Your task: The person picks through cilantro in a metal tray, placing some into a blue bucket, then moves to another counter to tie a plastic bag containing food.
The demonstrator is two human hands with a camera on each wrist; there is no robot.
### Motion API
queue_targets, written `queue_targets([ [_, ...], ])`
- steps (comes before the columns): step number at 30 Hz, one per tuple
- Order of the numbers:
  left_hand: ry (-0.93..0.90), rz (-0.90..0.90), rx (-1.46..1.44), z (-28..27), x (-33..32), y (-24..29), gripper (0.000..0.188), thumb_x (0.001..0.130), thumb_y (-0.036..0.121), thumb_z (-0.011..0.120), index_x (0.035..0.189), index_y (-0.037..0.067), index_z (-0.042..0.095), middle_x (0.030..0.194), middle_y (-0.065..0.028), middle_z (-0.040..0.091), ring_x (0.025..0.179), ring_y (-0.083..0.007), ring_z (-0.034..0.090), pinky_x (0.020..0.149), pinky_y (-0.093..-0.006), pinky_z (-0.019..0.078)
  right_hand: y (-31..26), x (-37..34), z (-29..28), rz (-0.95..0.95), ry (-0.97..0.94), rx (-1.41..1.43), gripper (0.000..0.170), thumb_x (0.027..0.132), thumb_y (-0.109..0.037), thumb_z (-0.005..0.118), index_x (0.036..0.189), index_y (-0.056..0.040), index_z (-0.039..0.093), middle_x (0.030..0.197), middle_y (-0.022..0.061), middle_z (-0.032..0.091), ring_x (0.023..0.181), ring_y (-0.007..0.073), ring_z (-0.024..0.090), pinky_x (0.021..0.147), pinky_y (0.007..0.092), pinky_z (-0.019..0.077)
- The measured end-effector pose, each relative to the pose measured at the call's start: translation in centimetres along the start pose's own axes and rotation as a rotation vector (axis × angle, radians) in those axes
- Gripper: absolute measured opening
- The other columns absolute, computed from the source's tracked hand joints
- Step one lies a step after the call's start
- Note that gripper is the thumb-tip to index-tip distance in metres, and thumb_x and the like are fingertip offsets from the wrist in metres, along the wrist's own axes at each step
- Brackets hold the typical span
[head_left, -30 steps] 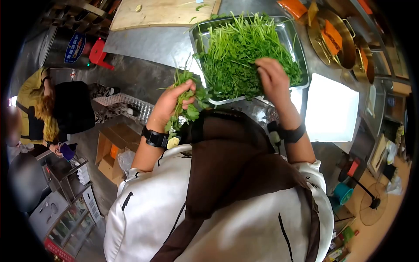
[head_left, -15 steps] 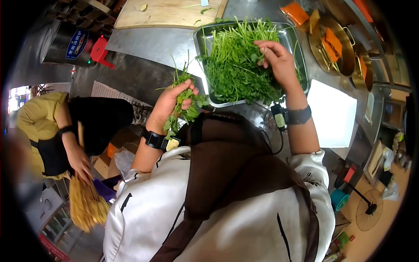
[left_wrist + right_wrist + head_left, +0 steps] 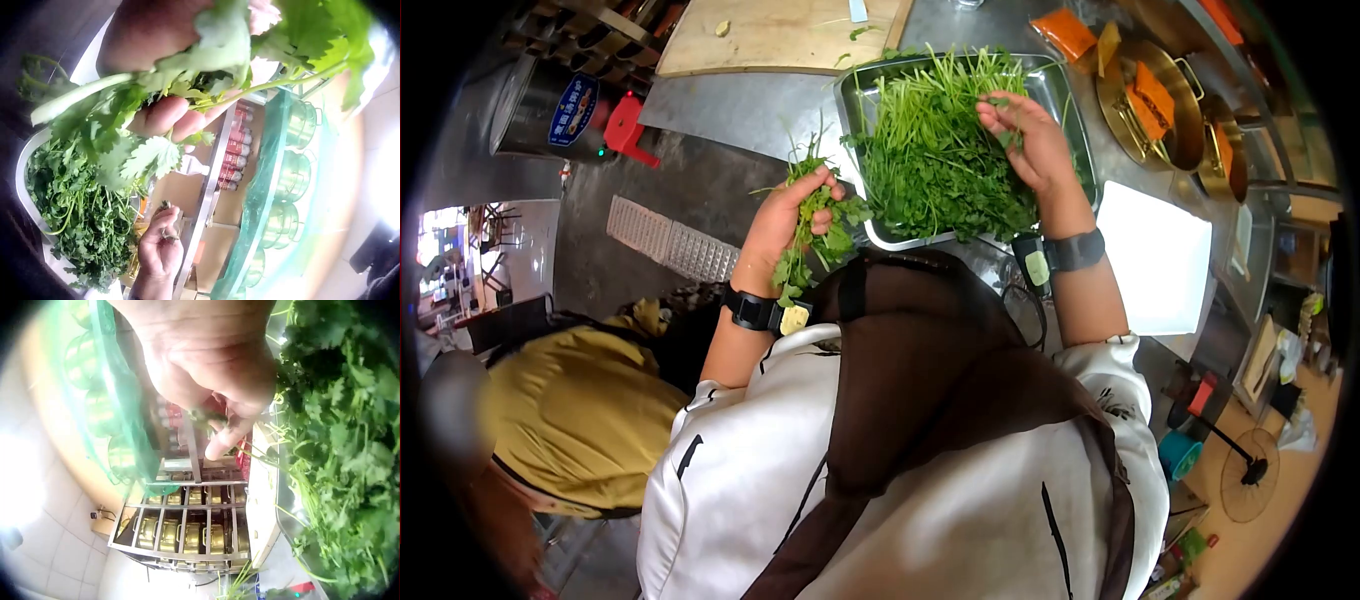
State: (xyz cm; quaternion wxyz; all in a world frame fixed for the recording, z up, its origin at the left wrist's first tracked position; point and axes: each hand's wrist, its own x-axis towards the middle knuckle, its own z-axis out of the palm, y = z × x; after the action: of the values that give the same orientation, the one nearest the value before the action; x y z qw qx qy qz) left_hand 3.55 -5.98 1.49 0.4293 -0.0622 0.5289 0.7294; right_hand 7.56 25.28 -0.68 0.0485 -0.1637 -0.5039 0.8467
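From the head view, I have the left hand [image 3: 772, 222] curled round a loose bunch of greens [image 3: 832, 243], just outside the left side of the metal tray [image 3: 1055, 88]. The bunch runs roughly lengthwise: thin stems poke out at the far end, leaves spill back toward the wrist. The tray sits on the tabletop [image 3: 730, 105], filled with a heap of greens [image 3: 940, 165] whose pale stems point away from me and whose leafy ends lie on the near side. The right hand [image 3: 1042, 150] is over the right part of that heap, a small sprig [image 3: 998, 101] between its fingers. I judge this the relation that matters: the heap lies to the right of the left hand and directly under the right, so the right hand is nearer, while the gripped bunch sits across the tray's left rim from it.

On the left wrist camera, the left hand's fingers close around the stems, leaves crowding the lens. The tray's leafy load shows at lower left, with the right hand raised beside it.

On the right wrist camera, I see thumb and finger pinching the sprig, a thin stem trailing toward the heap at frame right. Brass pots [image 3: 169, 534] stand on a rack beyond.
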Motion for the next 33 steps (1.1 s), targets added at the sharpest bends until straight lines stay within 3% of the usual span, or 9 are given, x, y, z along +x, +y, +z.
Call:
queue_targets([
  [3,0.014,0.029,-0.086,-0.5,0.6,0.0,0.017,0.09,0.026,0.053,0.086,0.009,0.051,0.08,-0.0019,0.052,0.054,-0.0062,0.039,0.046,-0.0187,0.0314,-0.7,0.0,-0.8,0.049,0.074,-0.011,0.015,0.092,-0.007,0.046,0.105,-0.0049,0.054,0.103,0.0115,0.063,0.081,0.0139,0.062,0.068,0.0243,0.0494],
  [8,0.016,0.081,-0.213,-0.3,1.9,1.4,0.016,0.089,0.024,0.055,0.086,0.009,0.051,0.079,-0.0033,0.053,0.055,-0.0071,0.04,0.046,-0.0189,0.0323,-0.5,0.6,-1.7,0.012,0.06,-0.005,0.014,0.092,-0.01,0.048,0.104,-0.0047,0.054,0.095,0.0107,0.063,0.077,0.0147,0.061,0.069,0.0265,0.0498],
  [16,0.078,0.045,-0.154,0.4,1.9,2.5,0.015,0.088,0.024,0.056,0.086,0.01,0.051,0.08,-0.0028,0.053,0.056,-0.007,0.04,0.048,-0.0194,0.0317,0.1,1.2,-2.1,0.017,0.119,0.051,0.011,0.09,-0.013,0.053,0.096,-0.0032,0.054,0.087,0.0094,0.062,0.071,0.0157,0.058,0.071,0.0283,0.0485],
  [18,0.072,0.02,-0.08,0.4,2.1,2.5,0.015,0.088,0.024,0.056,0.087,0.01,0.051,0.08,-0.0027,0.053,0.056,-0.007,0.04,0.048,-0.0199,0.032,0.4,1.2,-2.7,0.017,0.106,0.072,0.011,0.089,-0.015,0.055,0.094,-0.0041,0.054,0.074,0.0036,0.056,0.062,0.0118,0.051,0.06,0.025,0.0433],
  [22,0.101,0.012,-0.103,-0.2,2.6,2.5,0.016,0.089,0.025,0.054,0.088,0.009,0.051,0.08,-0.0031,0.053,0.056,-0.0074,0.04,0.049,-0.02,0.033,0.6,1.2,-2.5,-0.005,0.116,0.077,0.012,0.089,-0.016,0.057,0.095,-0.0054,0.055,0.063,-0.0026,0.045,0.053,0.0074,0.04,0.049,0.0225,0.0331],
  [24,0.096,0.007,-0.105,-0.5,2.8,2.7,0.016,0.089,0.025,0.054,0.088,0.009,0.051,0.08,-0.0032,0.053,0.056,-0.0076,0.04,0.048,-0.0202,0.033,0.8,1.1,-1.1,-0.022,0.283,-0.028,0.013,0.089,-0.016,0.057,0.098,-0.0064,0.055,0.06,-0.0056,0.038,0.049,0.0046,0.033,0.043,0.0219,0.0265],
  [33,0.116,-0.026,-0.041,-1.6,2.3,3.9,0.016,0.09,0.028,0.052,0.086,0.013,0.049,0.079,0.0008,0.049,0.056,-0.005,0.037,0.049,-0.0181,0.0305,1.1,1.6,0.5,-0.016,0.303,-0.141,0.013,0.089,-0.016,0.055,0.096,-0.0058,0.056,0.054,-0.0063,0.037,0.044,0.0051,0.031,0.042,0.0217,0.0298],
])
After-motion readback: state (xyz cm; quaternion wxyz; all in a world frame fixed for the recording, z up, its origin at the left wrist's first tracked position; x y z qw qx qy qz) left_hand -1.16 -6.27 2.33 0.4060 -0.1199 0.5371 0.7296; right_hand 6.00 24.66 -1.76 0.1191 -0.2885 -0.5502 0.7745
